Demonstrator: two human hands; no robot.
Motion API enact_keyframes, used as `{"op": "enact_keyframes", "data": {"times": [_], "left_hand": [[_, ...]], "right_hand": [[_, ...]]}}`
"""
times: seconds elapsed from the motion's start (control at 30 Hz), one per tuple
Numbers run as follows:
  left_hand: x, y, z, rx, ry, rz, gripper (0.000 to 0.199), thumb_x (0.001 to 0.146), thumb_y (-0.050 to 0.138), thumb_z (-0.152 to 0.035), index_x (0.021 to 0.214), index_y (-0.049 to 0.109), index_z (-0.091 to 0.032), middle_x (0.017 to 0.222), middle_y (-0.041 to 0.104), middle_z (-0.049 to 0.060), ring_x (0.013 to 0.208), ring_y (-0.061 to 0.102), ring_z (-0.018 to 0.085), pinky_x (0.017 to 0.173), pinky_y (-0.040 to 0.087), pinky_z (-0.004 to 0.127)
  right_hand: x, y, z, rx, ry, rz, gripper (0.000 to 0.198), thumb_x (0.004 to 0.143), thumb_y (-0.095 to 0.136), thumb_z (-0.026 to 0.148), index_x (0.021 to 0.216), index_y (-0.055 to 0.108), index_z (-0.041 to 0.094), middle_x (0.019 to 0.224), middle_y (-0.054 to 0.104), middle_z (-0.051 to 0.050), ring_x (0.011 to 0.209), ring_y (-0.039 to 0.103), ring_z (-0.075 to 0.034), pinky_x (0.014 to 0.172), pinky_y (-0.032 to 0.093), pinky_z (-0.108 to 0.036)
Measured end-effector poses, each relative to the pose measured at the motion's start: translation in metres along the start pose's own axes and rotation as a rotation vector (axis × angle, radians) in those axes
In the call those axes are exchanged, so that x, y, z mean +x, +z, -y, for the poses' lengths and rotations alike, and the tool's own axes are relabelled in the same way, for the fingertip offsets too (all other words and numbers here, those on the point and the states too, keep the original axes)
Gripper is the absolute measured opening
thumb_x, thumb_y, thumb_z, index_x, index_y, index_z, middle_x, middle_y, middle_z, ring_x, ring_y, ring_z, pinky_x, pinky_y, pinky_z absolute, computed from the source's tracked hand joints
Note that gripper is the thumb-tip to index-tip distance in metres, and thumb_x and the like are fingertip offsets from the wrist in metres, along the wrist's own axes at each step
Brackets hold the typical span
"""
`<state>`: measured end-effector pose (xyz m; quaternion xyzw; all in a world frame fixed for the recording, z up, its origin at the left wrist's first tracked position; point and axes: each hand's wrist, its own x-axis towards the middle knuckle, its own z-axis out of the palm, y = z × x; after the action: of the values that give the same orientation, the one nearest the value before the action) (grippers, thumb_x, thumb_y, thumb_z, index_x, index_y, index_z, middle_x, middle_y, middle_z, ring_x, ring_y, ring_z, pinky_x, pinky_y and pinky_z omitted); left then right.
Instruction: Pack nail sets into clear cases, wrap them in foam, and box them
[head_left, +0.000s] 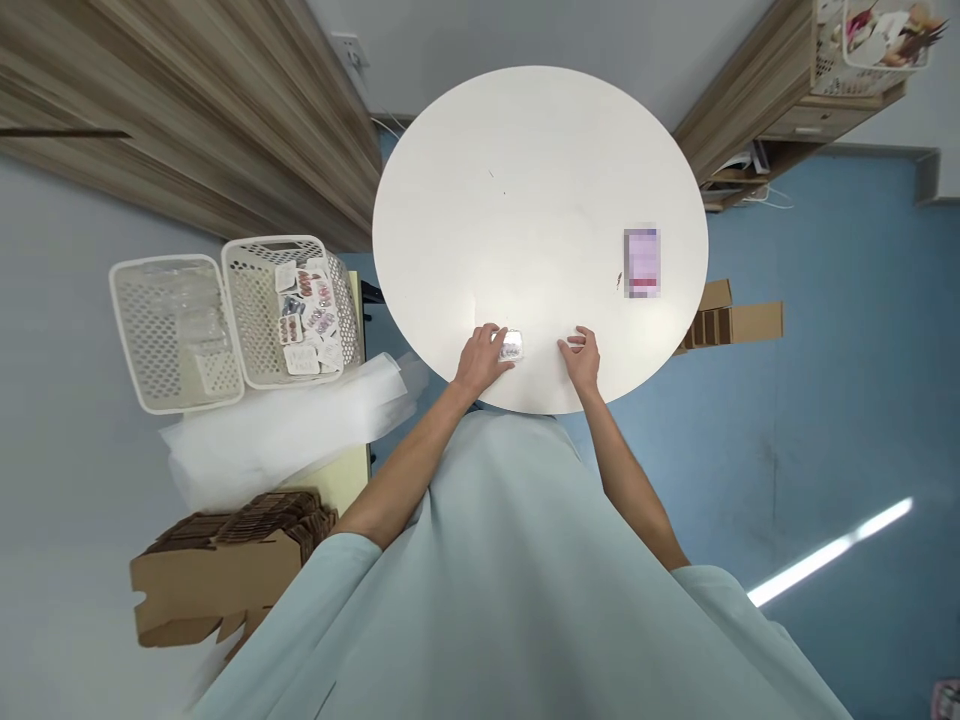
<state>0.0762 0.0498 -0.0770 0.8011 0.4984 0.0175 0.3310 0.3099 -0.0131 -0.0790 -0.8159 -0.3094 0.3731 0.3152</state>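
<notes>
A small clear plastic pack with small pale pieces inside lies on the white oval table, near its front edge. My left hand grips the pack from its left side, with the fingers at the far edge and the thumb at the near one. To the right, my right hand rests at the tabletop with curved fingers apart from the thumb, and nothing shows between them. A gap of bare table separates it from the pack.
A blurred purple item lies at the table's right. On the left are a white basket of similar packs, a lidlike second basket, white plastic sheeting and stacked cardboard. An open cardboard box stands beyond the table's right edge.
</notes>
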Motion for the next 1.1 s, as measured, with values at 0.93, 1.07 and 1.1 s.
{"op": "enact_keyframes", "data": {"times": [0.93,1.07,1.1], "left_hand": [[-0.03,-0.016,0.021,-0.363,-0.187,-0.11,0.044,0.109,0.05,-0.049,0.137,0.066,-0.02,0.144,0.067,0.013,0.127,0.067,0.027,0.107,0.055,0.039],[-0.027,-0.023,0.015,-0.412,-0.316,-0.099,0.044,0.103,0.059,-0.06,0.118,0.075,-0.022,0.13,0.076,0.009,0.108,0.075,0.025,0.101,0.057,0.038],[-0.024,-0.024,0.014,-0.415,-0.336,-0.085,0.041,0.101,0.063,-0.059,0.114,0.077,-0.023,0.128,0.078,0.007,0.107,0.075,0.025,0.101,0.057,0.038]], "right_hand": [[-0.085,0.058,0.056,-0.571,-0.396,0.278,0.023,0.111,0.051,0.034,0.102,0.069,0.023,0.105,0.072,-0.007,0.094,0.068,-0.022,0.072,0.048,-0.031],[-0.081,0.079,0.065,-0.76,-0.468,0.377,0.029,0.114,0.045,0.03,0.11,0.071,0.019,0.11,0.073,-0.012,0.102,0.068,-0.026,0.076,0.051,-0.033],[-0.08,0.083,0.066,-0.788,-0.476,0.389,0.03,0.114,0.043,0.028,0.114,0.071,0.018,0.112,0.073,-0.014,0.104,0.068,-0.027,0.078,0.051,-0.034]]}}
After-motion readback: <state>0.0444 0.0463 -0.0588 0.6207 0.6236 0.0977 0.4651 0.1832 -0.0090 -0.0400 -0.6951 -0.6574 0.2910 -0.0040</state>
